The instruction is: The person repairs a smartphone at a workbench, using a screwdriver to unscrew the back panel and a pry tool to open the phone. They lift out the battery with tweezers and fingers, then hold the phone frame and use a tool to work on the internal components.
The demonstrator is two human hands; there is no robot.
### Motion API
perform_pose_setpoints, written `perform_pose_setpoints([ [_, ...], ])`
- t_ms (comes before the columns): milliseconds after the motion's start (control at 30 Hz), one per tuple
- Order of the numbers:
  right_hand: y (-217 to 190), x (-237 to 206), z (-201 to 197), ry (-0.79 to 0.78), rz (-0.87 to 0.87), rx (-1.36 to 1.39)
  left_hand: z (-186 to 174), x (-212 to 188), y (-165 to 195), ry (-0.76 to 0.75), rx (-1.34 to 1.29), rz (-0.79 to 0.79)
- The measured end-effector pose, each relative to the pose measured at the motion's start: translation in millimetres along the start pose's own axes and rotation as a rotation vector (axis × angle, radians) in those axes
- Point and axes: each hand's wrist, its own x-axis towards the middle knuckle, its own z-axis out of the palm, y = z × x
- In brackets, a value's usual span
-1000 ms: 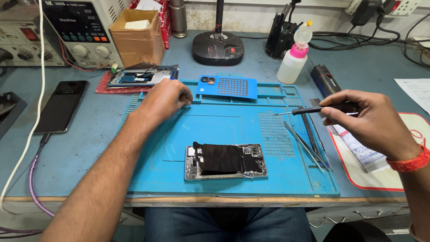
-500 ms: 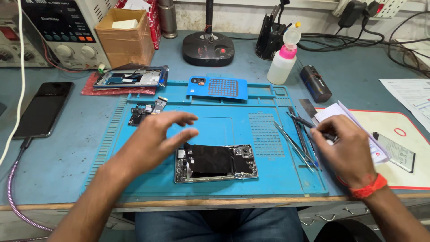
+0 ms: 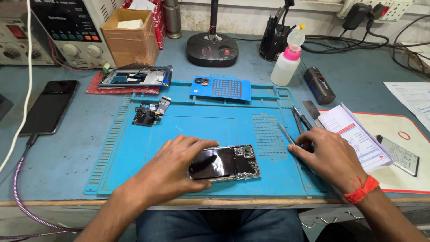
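The left hand's fingers [image 3: 204, 145] are bent and close together. They curl over the near end of the opened black phone with no back cover [image 3: 233, 162], and the thumb presses its lower edge. So the left hand [image 3: 172, 168] pins the phone flat. The phone lies on the front middle of the big blue rubber work mat [image 3: 201, 127], close to the person.

The right hand's fingers [image 3: 295, 150] are pressed together, tips down on the mat, right at the thin metal tools [image 3: 299, 122] that lie there. It looks like they are closing on one tool, but the hand hides the tip, so I cannot tell if a tool is really pinched. The right hand [image 3: 329, 159] sits just beside the phone, palm down. A red thread band [image 3: 360, 190] goes round its wrist.

My guess at the step: hold the phone steady and get a tool ready. Work inside the phone would call for a firm hold and a small, careful tip.

Both forearms come in from the bottom edge and point toward the phone.

Farther out are a small loose phone part [image 3: 150, 114], a bright blue phone back cover [image 3: 221, 88] and a white paper booklet [image 3: 358, 136].
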Motion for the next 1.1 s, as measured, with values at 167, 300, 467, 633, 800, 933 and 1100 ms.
perform_pose_setpoints([
  [167,-3.1,5.9,-0.5,0.007,-0.028,0.042,-0.5,-0.6,15.2,0.018,0.072,-0.062],
  [300,0.7,2.5,-3.1,0.144,-0.058,0.307,8.0,-8.9,32.4,0.102,0.153,-0.084],
  [467,-0.7,-14.3,3.5,0.116,-0.210,0.907,31.7,-21.8,57.1,0.070,0.162,-0.170],
  [633,-17.0,-33.2,32.9,0.189,-0.161,1.179,49.3,-27.2,64.3,-0.115,0.144,-0.275],
  [800,-24.4,-44.2,44.7,0.212,-0.133,1.292,58.2,-34.9,57.1,-0.073,0.053,-0.202],
  [933,-27.0,-50.3,45.7,0.208,-0.155,1.237,69.1,-40.8,50.2,-0.045,0.016,-0.154],
  [1100,-34.6,-56.7,51.7,0.181,-0.168,1.270,85.5,-46.1,43.9,0.042,0.075,-0.138],
])
